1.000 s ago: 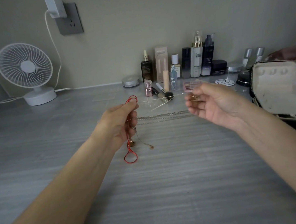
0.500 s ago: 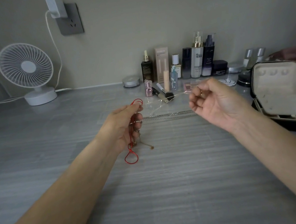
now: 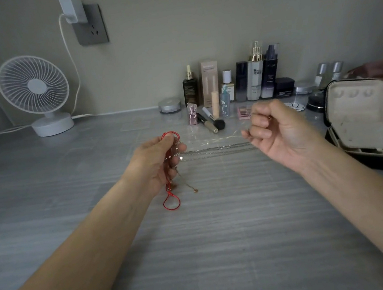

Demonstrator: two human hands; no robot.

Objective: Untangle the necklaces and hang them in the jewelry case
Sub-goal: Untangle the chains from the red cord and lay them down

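Observation:
My left hand (image 3: pixel 156 164) pinches a tangle of necklaces above the grey table. A red cord necklace (image 3: pixel 171 202) loops out over my fingers and hangs in a loop below the hand, beside a thin gold chain (image 3: pixel 190 187) that dangles to the table. Silver chains (image 3: pixel 215 151) stretch taut from the left hand to my right hand (image 3: pixel 279 135), whose fingers are curled shut on their ends and on a fine thread-like chain (image 3: pixel 229 137). The open jewelry case (image 3: pixel 363 127), black outside and beige inside, stands to the right of my right hand.
A white desk fan (image 3: pixel 37 94) stands at the back left, its cable running to a wall socket (image 3: pixel 89 24). Cosmetic bottles (image 3: pixel 255 73), a boxed product, jars and a makeup brush (image 3: pixel 213 122) line the back wall. A pink bag (image 3: pixel 380 66) lies behind the case.
My right hand has closed into a fist and pulled rightward, drawing the silver chains tighter. My left hand has kept its hold on the tangle and hardly moved.

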